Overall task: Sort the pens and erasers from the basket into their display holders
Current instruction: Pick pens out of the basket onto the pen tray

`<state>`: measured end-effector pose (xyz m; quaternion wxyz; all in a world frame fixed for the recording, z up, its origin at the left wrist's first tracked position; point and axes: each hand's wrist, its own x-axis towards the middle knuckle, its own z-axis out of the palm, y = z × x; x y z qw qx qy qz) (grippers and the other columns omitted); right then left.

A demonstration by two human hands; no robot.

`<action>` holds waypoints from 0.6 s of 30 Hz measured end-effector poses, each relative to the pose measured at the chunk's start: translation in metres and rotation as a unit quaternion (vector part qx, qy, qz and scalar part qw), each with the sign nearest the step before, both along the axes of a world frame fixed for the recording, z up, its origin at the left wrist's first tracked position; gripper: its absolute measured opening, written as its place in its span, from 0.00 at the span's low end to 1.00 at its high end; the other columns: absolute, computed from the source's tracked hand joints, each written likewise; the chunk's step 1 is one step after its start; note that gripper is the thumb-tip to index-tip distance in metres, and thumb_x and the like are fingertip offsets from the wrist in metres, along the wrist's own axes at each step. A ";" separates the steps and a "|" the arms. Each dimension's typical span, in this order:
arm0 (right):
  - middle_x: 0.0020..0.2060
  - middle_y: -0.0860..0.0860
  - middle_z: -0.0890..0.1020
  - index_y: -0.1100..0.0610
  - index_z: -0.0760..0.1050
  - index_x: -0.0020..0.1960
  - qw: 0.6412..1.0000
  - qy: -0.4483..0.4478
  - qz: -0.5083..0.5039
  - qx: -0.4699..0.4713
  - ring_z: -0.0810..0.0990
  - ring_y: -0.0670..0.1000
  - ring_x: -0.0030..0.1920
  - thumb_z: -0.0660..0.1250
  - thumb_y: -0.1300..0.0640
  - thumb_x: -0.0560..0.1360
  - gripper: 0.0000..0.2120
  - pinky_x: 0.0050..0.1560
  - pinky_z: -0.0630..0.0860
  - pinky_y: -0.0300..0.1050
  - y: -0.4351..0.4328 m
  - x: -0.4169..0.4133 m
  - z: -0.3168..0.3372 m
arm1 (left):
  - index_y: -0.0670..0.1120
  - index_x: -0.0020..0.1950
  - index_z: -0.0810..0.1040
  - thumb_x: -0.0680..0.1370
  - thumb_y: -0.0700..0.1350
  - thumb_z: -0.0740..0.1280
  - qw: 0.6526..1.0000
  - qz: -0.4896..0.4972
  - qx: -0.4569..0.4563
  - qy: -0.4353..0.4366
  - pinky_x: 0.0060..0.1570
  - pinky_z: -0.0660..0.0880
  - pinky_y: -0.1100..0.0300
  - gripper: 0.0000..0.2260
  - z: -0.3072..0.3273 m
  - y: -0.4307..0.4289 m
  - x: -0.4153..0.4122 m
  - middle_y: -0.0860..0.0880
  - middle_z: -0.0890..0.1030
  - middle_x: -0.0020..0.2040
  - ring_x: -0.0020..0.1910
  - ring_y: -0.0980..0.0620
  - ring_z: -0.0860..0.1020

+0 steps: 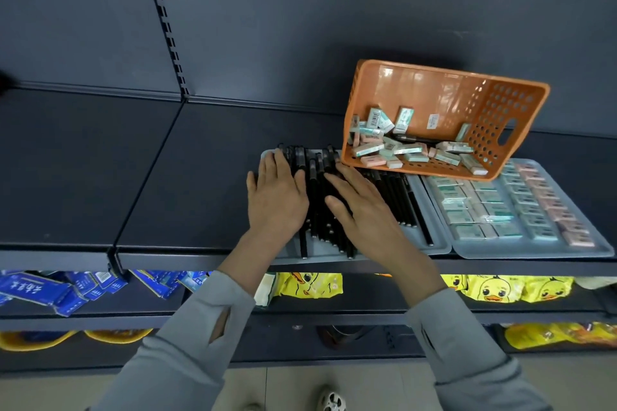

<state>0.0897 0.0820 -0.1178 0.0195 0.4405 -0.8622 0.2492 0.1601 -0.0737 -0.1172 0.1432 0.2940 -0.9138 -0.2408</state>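
Note:
An orange basket (500,103) leans tilted against the shelf's back wall, its front edge resting on the trays. Several wrapped erasers (410,150) and one black pen (414,138) lie inside it. A grey tray (430,237) on the shelf holds many black pens (320,210). My left hand (277,197) lies flat on the pens' left side with straight fingers. My right hand (364,213) presses flat on the pens' right side. A second grey tray (594,248) to the right holds rows of green and pink erasers (494,210).
The dark shelf (83,160) stretches to the left of the trays. Below are blue packets (66,290) on the left and yellow duck-print packs (494,290) on the right. A shoe (330,402) shows on the floor.

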 end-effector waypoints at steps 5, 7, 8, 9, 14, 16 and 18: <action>0.79 0.46 0.53 0.47 0.57 0.79 0.999 0.002 0.050 0.018 0.45 0.45 0.79 0.50 0.30 0.77 0.36 0.78 0.45 0.47 0.013 0.007 0.017 | 0.44 0.80 0.48 0.84 0.55 0.50 0.997 -0.042 0.005 0.066 0.76 0.45 0.49 0.28 0.005 -0.015 0.006 0.42 0.51 0.79 0.79 0.44 0.48; 0.79 0.45 0.50 0.44 0.55 0.79 0.994 0.024 0.087 0.055 0.42 0.46 0.79 0.55 0.26 0.72 0.40 0.78 0.43 0.51 0.015 0.015 0.016 | 0.46 0.80 0.52 0.83 0.56 0.50 0.994 -0.081 -0.006 0.072 0.76 0.45 0.49 0.27 0.007 -0.030 0.000 0.43 0.52 0.80 0.79 0.45 0.47; 0.80 0.44 0.50 0.42 0.55 0.78 0.992 0.034 0.099 0.067 0.42 0.46 0.79 0.57 0.25 0.70 0.42 0.78 0.43 0.53 0.014 0.019 0.014 | 0.46 0.79 0.54 0.83 0.56 0.50 0.993 -0.099 -0.008 0.067 0.76 0.45 0.49 0.27 0.008 -0.037 -0.005 0.44 0.52 0.80 0.79 0.45 0.47; 0.80 0.44 0.50 0.41 0.55 0.78 0.990 0.044 0.108 0.074 0.42 0.47 0.79 0.58 0.24 0.69 0.43 0.78 0.43 0.54 0.012 0.021 0.011 | 0.46 0.79 0.56 0.83 0.57 0.50 0.991 -0.118 -0.009 0.059 0.76 0.47 0.49 0.26 0.010 -0.043 -0.011 0.44 0.54 0.79 0.79 0.45 0.49; 0.79 0.47 0.56 0.43 0.60 0.77 0.993 0.043 0.100 0.043 0.46 0.48 0.79 0.55 0.25 0.71 0.39 0.78 0.45 0.53 0.002 0.019 0.007 | 0.45 0.74 0.68 0.84 0.55 0.53 0.985 -0.163 0.013 0.048 0.71 0.62 0.52 0.23 0.006 -0.054 -0.026 0.45 0.70 0.73 0.72 0.46 0.67; 0.78 0.49 0.60 0.45 0.64 0.76 0.994 0.055 0.091 0.020 0.50 0.49 0.79 0.56 0.27 0.73 0.37 0.78 0.49 0.54 0.001 0.018 0.006 | 0.44 0.72 0.71 0.84 0.53 0.54 0.985 -0.150 0.023 0.076 0.67 0.67 0.52 0.21 0.004 -0.052 -0.022 0.45 0.73 0.70 0.68 0.46 0.71; 0.77 0.50 0.62 0.48 0.66 0.75 0.993 0.081 0.083 -0.003 0.53 0.50 0.79 0.58 0.29 0.74 0.36 0.78 0.52 0.54 0.004 0.019 0.003 | 0.44 0.70 0.72 0.83 0.53 0.55 0.984 -0.145 0.020 0.104 0.64 0.69 0.52 0.20 0.002 -0.048 -0.016 0.46 0.76 0.67 0.66 0.46 0.73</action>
